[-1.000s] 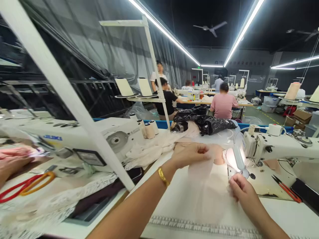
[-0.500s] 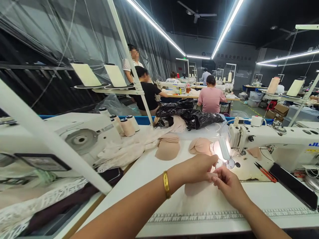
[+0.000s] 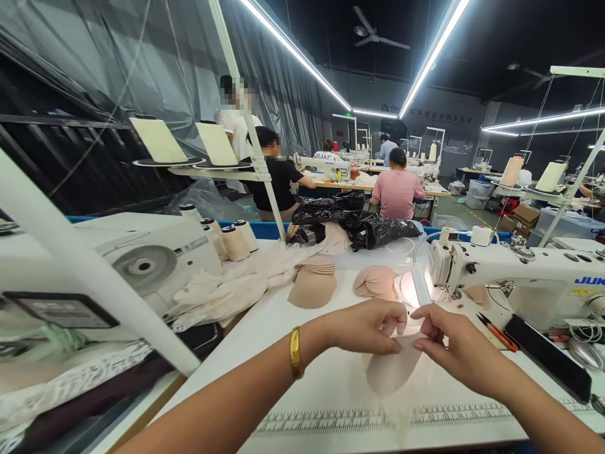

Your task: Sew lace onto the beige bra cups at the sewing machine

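My left hand (image 3: 371, 325), with a gold bangle at the wrist, pinches the upper left edge of a thin beige fabric piece (image 3: 394, 366). The piece hangs over the white table, its lower part rounded. At its upper right edge, my right hand (image 3: 451, 337) has thumb and forefinger closed near the cloth. Behind my hands lie a fanned stack of beige cups (image 3: 312, 287) and a smaller overlapping pile of pinkish cups (image 3: 374, 282). A lit lamp (image 3: 420, 284) shines beside the sewing machine (image 3: 520, 268).
Orange-handled snips (image 3: 503, 335) and a black phone (image 3: 548, 359) lie at right. Pale lace fabric (image 3: 231, 284) and thread cones (image 3: 235, 243) stand left of the stack. A black plastic bag (image 3: 363, 221) sits behind. A ruler strip (image 3: 331, 419) runs along the front edge. Several people sit beyond.
My hands have moved slightly apart, and the fabric piece between them is more raised and spread. The view has shifted a little; the standing person at the back left has moved left.
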Action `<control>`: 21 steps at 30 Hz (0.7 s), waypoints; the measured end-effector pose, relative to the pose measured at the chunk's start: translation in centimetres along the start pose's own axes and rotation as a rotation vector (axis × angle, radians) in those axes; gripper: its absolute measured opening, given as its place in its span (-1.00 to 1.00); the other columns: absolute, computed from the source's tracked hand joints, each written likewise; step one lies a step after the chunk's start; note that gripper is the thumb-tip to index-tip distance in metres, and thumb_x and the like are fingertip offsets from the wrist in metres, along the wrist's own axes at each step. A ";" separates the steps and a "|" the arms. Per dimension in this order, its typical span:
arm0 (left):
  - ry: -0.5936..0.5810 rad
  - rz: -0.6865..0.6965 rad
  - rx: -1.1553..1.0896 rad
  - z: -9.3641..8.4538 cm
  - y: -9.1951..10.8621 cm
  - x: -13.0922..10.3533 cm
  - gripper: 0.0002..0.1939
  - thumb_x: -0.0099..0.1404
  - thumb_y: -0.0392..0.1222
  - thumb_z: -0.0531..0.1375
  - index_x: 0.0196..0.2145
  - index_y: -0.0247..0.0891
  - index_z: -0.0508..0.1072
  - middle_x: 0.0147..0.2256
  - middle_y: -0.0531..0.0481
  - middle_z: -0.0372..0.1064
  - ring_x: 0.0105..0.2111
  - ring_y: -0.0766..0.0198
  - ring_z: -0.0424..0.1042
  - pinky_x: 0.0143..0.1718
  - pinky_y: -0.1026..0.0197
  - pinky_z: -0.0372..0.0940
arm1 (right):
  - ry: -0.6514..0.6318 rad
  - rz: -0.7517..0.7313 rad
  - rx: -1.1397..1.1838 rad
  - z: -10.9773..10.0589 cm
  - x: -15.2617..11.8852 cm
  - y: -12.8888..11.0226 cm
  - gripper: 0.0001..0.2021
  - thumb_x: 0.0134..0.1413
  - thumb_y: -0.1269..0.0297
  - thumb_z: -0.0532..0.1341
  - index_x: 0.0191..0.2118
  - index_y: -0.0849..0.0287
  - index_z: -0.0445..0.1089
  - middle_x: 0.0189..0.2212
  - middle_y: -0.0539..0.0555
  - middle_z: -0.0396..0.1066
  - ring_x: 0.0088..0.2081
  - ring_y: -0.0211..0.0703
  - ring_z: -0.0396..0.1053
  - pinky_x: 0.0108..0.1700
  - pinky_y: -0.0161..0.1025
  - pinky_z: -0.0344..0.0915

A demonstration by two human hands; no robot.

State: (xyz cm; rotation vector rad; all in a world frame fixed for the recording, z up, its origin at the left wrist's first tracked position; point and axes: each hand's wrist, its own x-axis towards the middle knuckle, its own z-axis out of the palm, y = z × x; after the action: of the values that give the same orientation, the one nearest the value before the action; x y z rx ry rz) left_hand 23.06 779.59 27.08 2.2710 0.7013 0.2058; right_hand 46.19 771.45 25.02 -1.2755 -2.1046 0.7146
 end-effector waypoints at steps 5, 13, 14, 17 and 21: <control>0.161 0.005 0.045 0.1 0.3 -0.1 -0.86 0.20 -0.18 0.21 -0.35 -0.21 0.28 -0.44 0.15 0.21 -0.43 0.32 0.20 -0.44 0.26 0.08 | 0.212 -0.199 -0.127 -0.2 0.6 0.8 -0.65 0.30 0.42 0.23 0.14 0.04 0.30 -0.36 -0.06 0.45 -0.39 -0.22 0.39 -0.34 -0.30 0.31; 0.443 0.424 0.887 4.8 -2.4 0.7 -0.83 0.39 -0.29 0.20 -0.37 -0.21 0.31 -0.45 0.07 0.34 -0.43 0.20 0.28 -0.30 0.11 0.15 | 0.444 -0.748 -0.700 1.5 0.8 5.4 -0.82 0.40 0.55 0.10 -0.01 0.21 0.35 -0.35 0.06 0.49 -0.36 -0.15 0.27 -0.31 -0.20 0.18; 0.384 0.440 0.894 5.3 -2.8 0.8 -0.80 0.39 -0.22 0.27 -0.37 -0.21 0.32 -0.43 0.06 0.37 -0.40 0.19 0.30 -0.30 0.11 0.17 | 0.381 -0.770 -0.743 1.7 0.7 6.4 -0.83 0.43 0.53 0.07 -0.09 0.19 0.37 -0.39 0.03 0.46 -0.39 -0.16 0.24 -0.34 -0.19 0.14; 0.283 0.437 0.868 5.9 -4.0 1.9 -0.77 0.34 -0.33 0.30 -0.40 -0.22 0.30 -0.37 0.03 0.40 -0.35 0.19 0.31 -0.32 0.14 0.17 | 0.231 -0.810 -0.768 2.1 0.6 9.3 -0.75 0.45 0.49 0.03 -0.25 0.14 0.38 -0.44 -0.02 0.41 -0.42 -0.18 0.21 -0.37 -0.20 0.10; 0.235 0.305 0.874 5.5 -5.2 3.6 -0.74 0.18 -0.53 0.24 -0.44 -0.24 0.28 -0.37 0.00 0.35 -0.42 0.21 0.24 -0.44 0.16 0.03 | 0.207 -0.677 -0.719 2.3 0.7 11.3 -0.73 0.38 0.54 0.04 -0.32 0.12 0.35 -0.44 -0.03 0.40 -0.41 -0.21 0.23 -0.40 -0.24 0.07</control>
State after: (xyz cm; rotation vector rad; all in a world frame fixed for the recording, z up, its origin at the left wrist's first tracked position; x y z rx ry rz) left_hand 25.79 781.21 19.31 3.2358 0.6266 0.3675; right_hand 51.10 776.33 15.74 -0.7817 -2.4707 -0.4820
